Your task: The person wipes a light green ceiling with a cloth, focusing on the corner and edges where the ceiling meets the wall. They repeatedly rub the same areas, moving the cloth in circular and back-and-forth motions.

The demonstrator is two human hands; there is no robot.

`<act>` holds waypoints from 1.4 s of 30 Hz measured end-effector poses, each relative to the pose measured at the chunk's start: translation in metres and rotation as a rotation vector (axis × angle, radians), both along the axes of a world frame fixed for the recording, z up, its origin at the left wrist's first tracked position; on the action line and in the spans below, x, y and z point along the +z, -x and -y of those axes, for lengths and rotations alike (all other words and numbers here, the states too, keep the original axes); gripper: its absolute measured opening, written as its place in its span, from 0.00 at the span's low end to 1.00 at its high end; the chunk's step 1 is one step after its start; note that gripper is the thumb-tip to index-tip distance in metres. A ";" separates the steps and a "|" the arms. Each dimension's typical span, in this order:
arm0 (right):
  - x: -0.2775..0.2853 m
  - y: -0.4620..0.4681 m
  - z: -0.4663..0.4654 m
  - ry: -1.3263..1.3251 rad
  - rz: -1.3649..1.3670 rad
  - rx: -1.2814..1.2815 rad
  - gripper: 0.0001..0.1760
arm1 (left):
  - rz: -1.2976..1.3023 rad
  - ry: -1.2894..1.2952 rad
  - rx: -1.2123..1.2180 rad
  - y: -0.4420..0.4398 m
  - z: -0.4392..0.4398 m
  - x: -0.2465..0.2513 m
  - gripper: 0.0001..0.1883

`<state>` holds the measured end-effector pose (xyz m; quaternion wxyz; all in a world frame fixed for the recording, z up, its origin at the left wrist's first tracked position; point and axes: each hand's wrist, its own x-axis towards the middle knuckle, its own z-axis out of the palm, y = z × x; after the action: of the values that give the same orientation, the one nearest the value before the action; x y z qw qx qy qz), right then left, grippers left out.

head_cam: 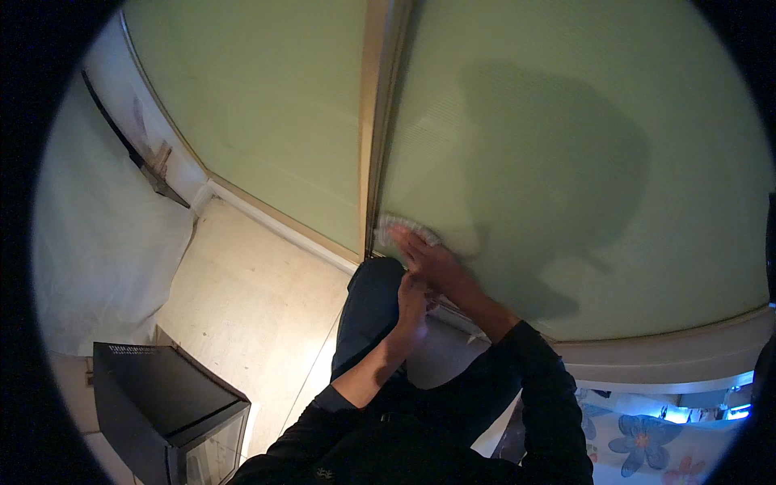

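My right hand presses a crumpled grey-white cloth flat against a pale green textured panel, low down beside the upright frame. Just below it is my left hand, close to or touching the right wrist. The left fingers are partly hidden, so whether they hold anything does not show. A beige and metal frame post runs upward next to the cloth, between the right panel and a second green panel. My bent knee in dark trousers is near the foot of the post.
Light floor tiles lie to the left. A black box-shaped appliance with a transparent front stands at the lower left. Whitish sheeting hangs at the far left. At the lower right is flower-patterned fabric below a pale ledge.
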<state>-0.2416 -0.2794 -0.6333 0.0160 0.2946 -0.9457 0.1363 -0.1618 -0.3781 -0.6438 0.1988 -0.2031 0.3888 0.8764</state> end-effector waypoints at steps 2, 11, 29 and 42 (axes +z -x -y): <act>-0.028 -0.004 0.005 -0.003 0.144 -0.049 0.38 | 0.031 0.006 -0.154 0.003 0.010 -0.038 0.09; 0.099 -0.010 0.025 -0.279 -0.664 -0.059 0.31 | -0.125 0.100 -0.171 0.016 0.042 0.012 0.18; -0.008 0.016 0.019 -0.022 -0.543 0.161 0.30 | -0.400 0.210 0.119 0.011 0.080 0.049 0.21; 0.239 0.013 0.042 -0.197 -0.975 0.059 0.23 | -0.563 0.143 0.132 0.021 0.068 0.096 0.23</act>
<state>-0.2544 -0.3214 -0.3946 0.4246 0.3507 -0.8278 -0.1069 -0.1826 -0.4458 -0.5475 0.0109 0.0095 0.4754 0.8796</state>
